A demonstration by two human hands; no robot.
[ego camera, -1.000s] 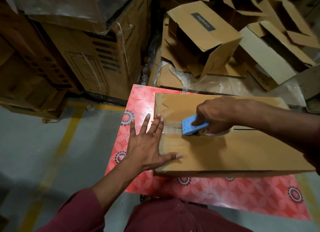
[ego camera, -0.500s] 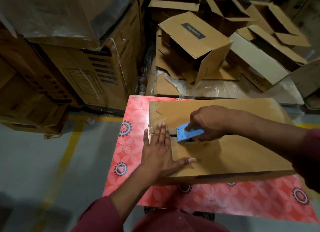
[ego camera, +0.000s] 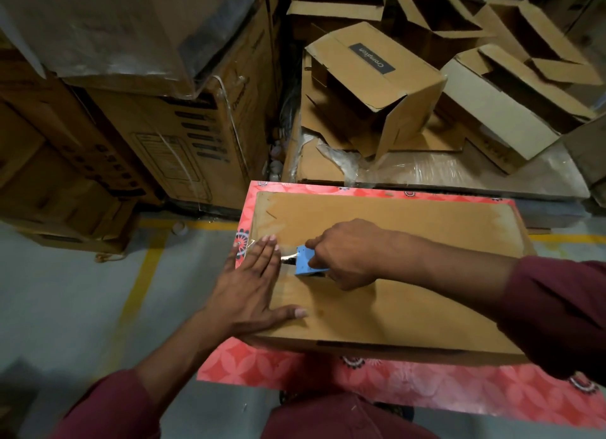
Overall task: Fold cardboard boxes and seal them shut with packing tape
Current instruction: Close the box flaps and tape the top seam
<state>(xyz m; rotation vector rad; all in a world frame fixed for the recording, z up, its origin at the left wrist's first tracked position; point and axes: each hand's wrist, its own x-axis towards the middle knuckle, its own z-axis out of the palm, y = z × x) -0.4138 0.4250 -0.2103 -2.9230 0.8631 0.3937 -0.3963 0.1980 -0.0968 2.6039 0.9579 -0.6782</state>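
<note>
A flat brown cardboard box [ego camera: 410, 307] lies closed on a red flowered table [ego camera: 377, 383]. My left hand [ego camera: 252, 287] presses flat on the box's left end, fingers straight and thumb spread toward me. My right hand [ego camera: 347, 251] grips a blue tape dispenser [ego camera: 306, 261] on the centre seam, just right of my left fingertips. A short shiny strip of clear tape [ego camera: 287, 257] runs from the dispenser toward the left hand. The roll itself is hidden under my right hand.
Several open empty cardboard boxes [ego camera: 377, 87] are heaped behind the table on plastic wrap. Large printed cartons [ego camera: 183, 136] are stacked at the left. Grey floor with yellow lines [ego camera: 131, 294] lies to the left of the table.
My right hand has drawn the dispenser leftward along the seam toward the box's left end. My left hand has slid up onto the box top, close to the dispenser.
</note>
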